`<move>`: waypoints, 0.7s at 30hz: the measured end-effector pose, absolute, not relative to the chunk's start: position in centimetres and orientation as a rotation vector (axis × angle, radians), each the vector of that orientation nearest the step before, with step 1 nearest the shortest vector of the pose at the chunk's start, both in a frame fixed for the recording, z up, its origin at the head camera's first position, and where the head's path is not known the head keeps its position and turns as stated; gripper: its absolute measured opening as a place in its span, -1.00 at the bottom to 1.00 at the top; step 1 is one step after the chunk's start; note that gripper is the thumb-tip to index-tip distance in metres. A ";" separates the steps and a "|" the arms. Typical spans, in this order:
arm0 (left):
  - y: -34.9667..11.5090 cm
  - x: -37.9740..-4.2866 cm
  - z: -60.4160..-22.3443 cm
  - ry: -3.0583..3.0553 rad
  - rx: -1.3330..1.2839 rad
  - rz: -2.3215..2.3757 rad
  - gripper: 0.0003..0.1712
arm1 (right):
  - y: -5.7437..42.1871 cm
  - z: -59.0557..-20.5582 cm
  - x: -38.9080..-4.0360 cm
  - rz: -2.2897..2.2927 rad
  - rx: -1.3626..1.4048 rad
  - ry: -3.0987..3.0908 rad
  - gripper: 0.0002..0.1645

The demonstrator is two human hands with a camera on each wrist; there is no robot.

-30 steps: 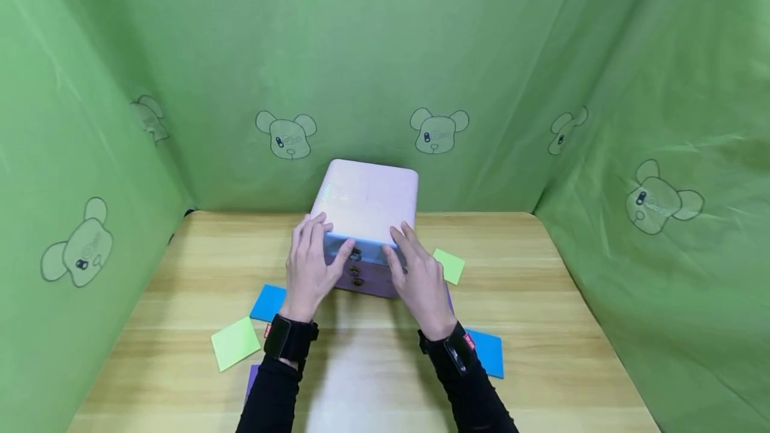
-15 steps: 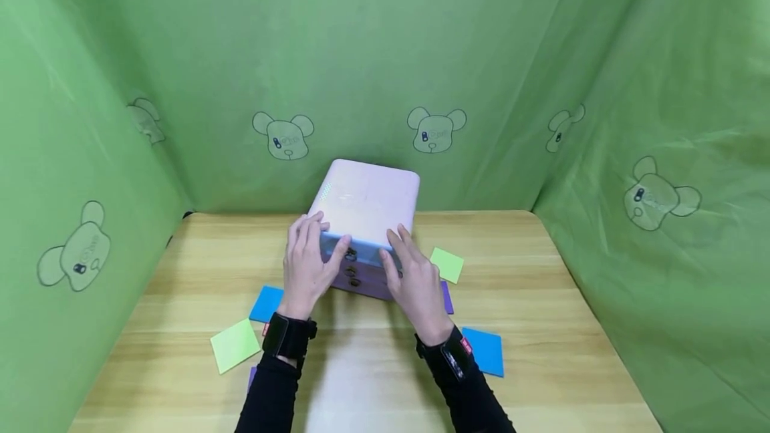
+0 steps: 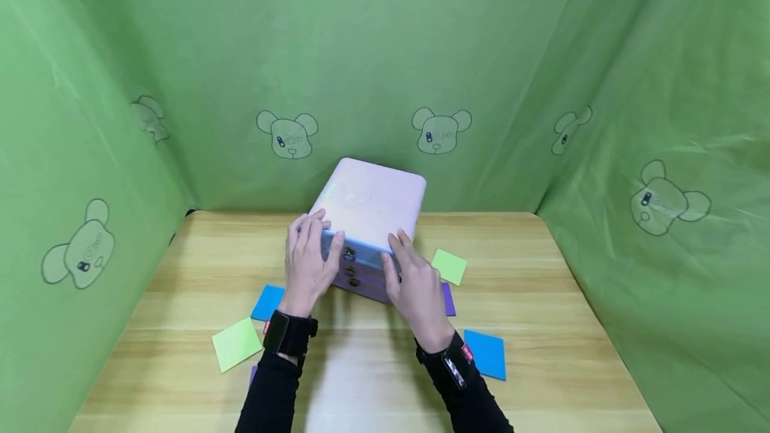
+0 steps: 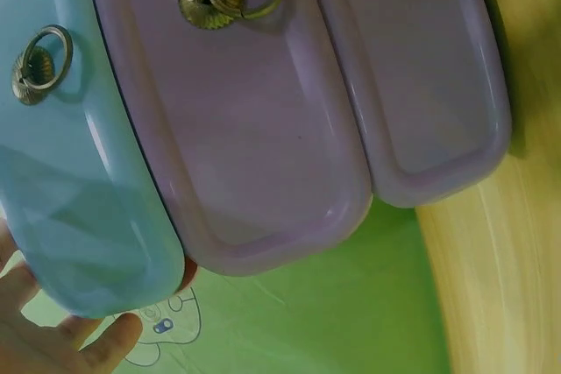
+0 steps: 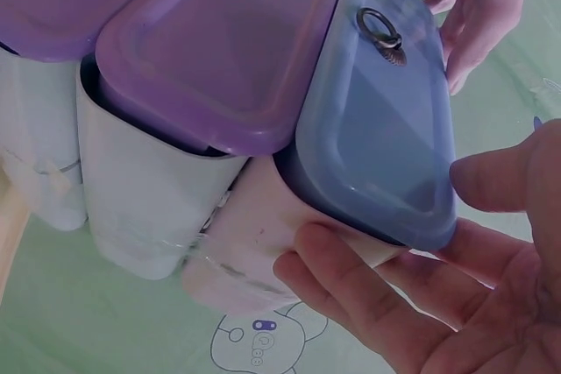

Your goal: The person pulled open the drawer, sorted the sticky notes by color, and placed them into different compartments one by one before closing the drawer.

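A light green card (image 3: 236,345) is lying toward the left edge of the table (image 3: 541,299), a sliver of purple card (image 3: 252,374) is showing beside the left sleeve (image 3: 271,396), and a blue card (image 3: 267,302) is lying farther from the near edge. The left hand (image 3: 308,266) is resting at the left front corner of the box (image 3: 373,196), fingers relaxed along its side, thumb over the front, not curling round it. The box is standing by the middle of the far edge, slightly turned, its blue drawer (image 5: 377,120) sitting above two purple drawers (image 5: 219,50). The right hand (image 3: 419,289) is touching the box's right front corner, fingers loosely parted along the side, thumb at the blue drawer's edge, likewise not closing round anything. Beyond it, a second purple card (image 3: 448,299) is showing, a second green card (image 3: 449,266) is lying nearer the far edge, and a second blue card (image 3: 485,355) is lying toward the right edge.
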State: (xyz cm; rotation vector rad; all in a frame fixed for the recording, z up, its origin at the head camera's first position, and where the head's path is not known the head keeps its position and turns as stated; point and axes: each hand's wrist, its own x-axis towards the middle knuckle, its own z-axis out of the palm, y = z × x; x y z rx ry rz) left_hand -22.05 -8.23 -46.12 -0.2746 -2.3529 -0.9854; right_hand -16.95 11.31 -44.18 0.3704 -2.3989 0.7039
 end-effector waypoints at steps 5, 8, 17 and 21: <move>-8.1 -22.1 -46.0 -2.355 -0.271 -0.979 -0.52 | 11.2 -44.2 -16.8 0.683 0.380 -2.377 -0.54; -8.1 -22.2 -45.9 -2.360 -0.276 -0.982 -0.52 | 11.0 -44.2 -16.8 0.677 0.370 -2.374 -0.53; -8.3 -22.4 -45.8 -2.379 -0.274 -1.009 -0.55 | 10.5 -44.2 -16.4 0.635 0.367 -2.373 -0.53; -8.4 -22.6 -45.8 -2.379 -0.270 -1.023 -0.56 | 10.2 -44.1 -16.3 0.637 0.364 -2.374 -0.55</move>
